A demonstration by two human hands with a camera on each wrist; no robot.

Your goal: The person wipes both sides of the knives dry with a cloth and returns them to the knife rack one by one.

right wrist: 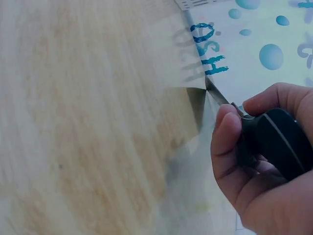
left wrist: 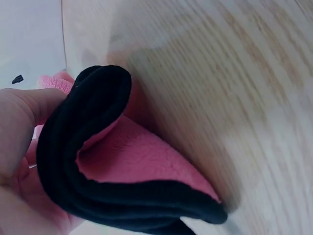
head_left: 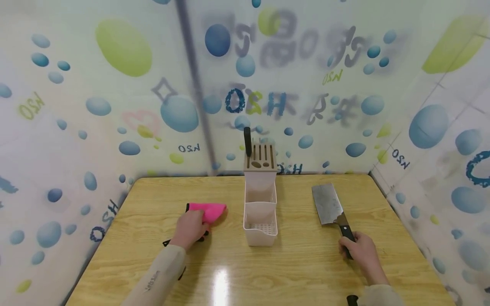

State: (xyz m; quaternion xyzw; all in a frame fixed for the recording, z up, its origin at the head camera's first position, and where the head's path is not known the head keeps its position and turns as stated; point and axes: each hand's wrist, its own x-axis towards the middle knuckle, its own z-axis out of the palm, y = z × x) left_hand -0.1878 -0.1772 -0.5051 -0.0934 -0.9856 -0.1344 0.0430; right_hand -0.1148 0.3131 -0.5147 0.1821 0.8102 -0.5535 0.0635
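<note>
My left hand [head_left: 189, 227] grips a folded pink cloth with black edging [head_left: 212, 210], left of centre on the table. In the left wrist view, the thumb lies against the cloth's thick black edge and the folded pink cloth [left wrist: 142, 154] opens toward the wood. On the right side, my right hand [head_left: 361, 250] holds a cleaver [head_left: 328, 204] by its black handle, fingers wrapped round it. The cleaver's broad grey blade points away from me over the table. The right wrist view shows the black handle [right wrist: 281, 142] in the fist, with the blade seen nearly edge-on.
Between the hands stands a pale knife block [head_left: 260, 178] with a slotted top and two open bins in front. One black-handled knife [head_left: 247, 142] sits in a slot. Dark slim items lie partly under the left arm. A black handle end [head_left: 352, 300] shows by the right sleeve.
</note>
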